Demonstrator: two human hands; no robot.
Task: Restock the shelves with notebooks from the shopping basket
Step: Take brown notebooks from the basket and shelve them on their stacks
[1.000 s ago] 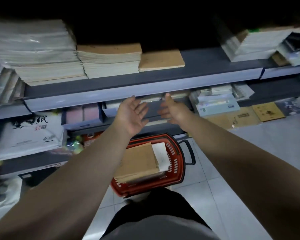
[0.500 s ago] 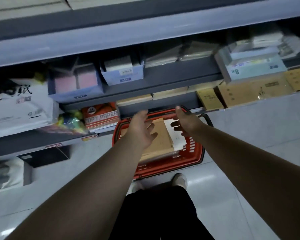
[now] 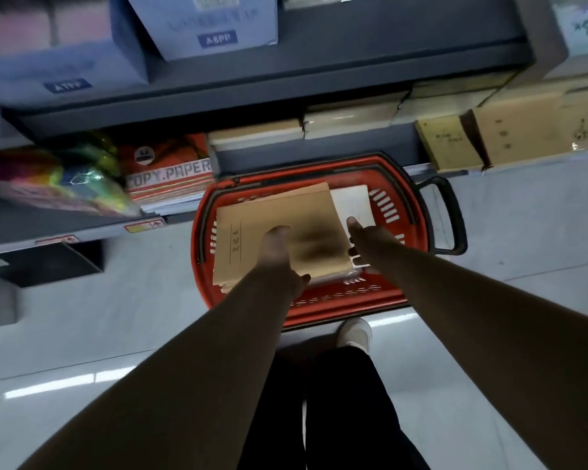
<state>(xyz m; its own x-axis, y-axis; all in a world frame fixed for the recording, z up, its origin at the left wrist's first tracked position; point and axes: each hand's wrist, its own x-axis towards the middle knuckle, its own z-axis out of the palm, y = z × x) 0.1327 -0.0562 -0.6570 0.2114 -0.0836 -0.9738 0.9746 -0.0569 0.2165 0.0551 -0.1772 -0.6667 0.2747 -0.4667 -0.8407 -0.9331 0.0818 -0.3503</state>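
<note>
**Q:** Fig. 1, main risk from here?

**A:** Stack splay. The L hand (image 3: 279, 257) lies palm-down on the top cover, fingers straight, no clasp. The R hand (image 3: 367, 239) hooks its fingers round the right edge of the notebook stack (image 3: 286, 212), thumb up. With a one-sided hold, I judge the lower copies could fan out or drop back on the lift. The near-left corner is already stepped, so the covers prob. slide easily.

**Q:** Other hazards?

**A:** The white pad (image 3: 352, 201) just beside the stack may get dragged along. The shelf edge (image 3: 269, 161) is close behind the basket (image 3: 319, 310), so a lifted stack could clip it.

**Q:** Item appearance & location?

**A:** Plain brown kraft covers with a ruled title box at left (text unreadable) and thin soft spines. Approx. flat, skewed slightly. They sit inside the red basket on the floor, beside a copy-paper pack (image 3: 170, 171).
</note>
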